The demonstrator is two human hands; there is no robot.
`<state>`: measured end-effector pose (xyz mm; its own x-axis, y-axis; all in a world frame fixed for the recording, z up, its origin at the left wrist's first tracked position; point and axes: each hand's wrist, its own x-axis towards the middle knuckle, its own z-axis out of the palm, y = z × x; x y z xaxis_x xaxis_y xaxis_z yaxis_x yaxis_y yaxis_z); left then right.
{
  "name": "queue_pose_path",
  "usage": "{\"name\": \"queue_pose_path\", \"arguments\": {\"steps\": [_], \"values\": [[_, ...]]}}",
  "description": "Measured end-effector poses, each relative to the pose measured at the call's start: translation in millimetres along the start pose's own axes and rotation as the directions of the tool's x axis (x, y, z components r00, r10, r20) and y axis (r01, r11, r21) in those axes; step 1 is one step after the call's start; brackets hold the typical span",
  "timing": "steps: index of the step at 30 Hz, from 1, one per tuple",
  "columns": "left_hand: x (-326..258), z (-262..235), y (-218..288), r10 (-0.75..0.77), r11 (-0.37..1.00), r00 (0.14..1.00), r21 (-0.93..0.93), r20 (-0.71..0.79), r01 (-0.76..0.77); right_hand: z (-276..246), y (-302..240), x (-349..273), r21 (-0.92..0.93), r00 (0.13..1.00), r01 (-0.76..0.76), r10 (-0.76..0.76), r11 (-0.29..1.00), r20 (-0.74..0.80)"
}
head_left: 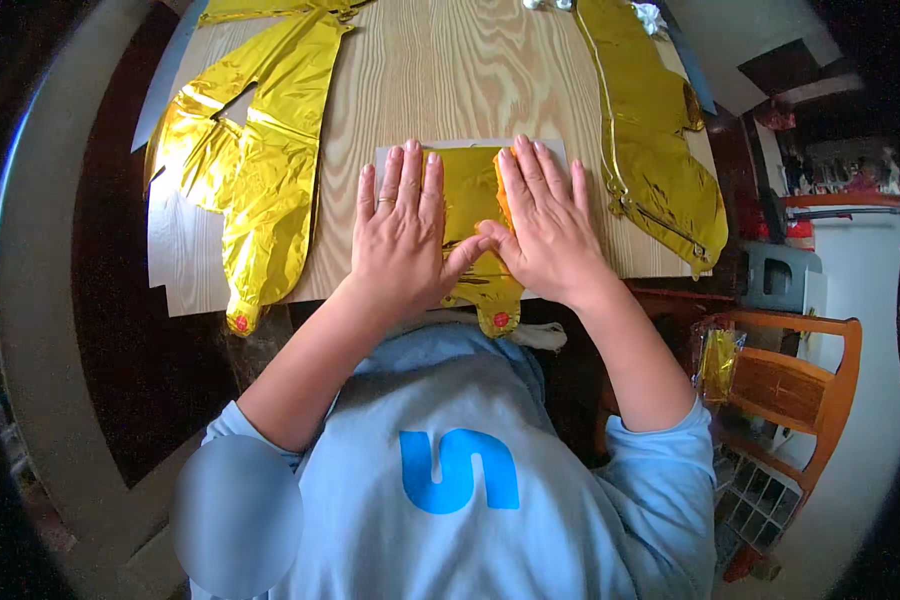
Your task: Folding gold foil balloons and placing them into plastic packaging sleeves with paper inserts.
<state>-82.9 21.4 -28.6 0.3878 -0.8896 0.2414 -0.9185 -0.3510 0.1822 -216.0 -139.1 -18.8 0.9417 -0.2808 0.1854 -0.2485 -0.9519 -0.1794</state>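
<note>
On the left part of the worktop [410, 70] lies a big gold foil balloon [255, 160], flat and without air, its valve end reaching the near edge. It is not folded.

At the middle of the near edge, the left hand [402, 235] lies flat, fingers stretched and open, pressing on the left half of a smaller folded gold balloon [470, 195]. This balloon rests on a white card [395, 152], and its round tail with a red dot hangs a little over the near edge. The right hand [545, 225] is also flat and open, pressing the right half; the two thumbs almost meet over the foil. Neither hand grips anything.

I judge that the folding of this balloon is mostly done and the hands are squeezing it flat.

Along the right edge lies another long gold balloon [655, 150], unfolded, so it seems two balloons are left. Further right stands a wooden chair [805, 380] with a small gold packet [718, 362] on it.
</note>
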Motion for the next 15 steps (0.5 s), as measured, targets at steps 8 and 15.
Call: {"name": "queue_pose_path", "arguments": {"steps": [8,15], "values": [[10.7,-18.3,-35.3,-0.145,0.548,0.975,-0.807,0.167,0.22,-5.0,3.1,3.5,0.042,0.994,-0.032,0.027,0.999,0.105],[11.9,-43.3,-14.2,0.004,0.967,0.993,-0.254,-0.119,-0.035,-6.8,-0.8,2.1,0.011,0.992,-0.049,0.047,0.999,0.121]]}}
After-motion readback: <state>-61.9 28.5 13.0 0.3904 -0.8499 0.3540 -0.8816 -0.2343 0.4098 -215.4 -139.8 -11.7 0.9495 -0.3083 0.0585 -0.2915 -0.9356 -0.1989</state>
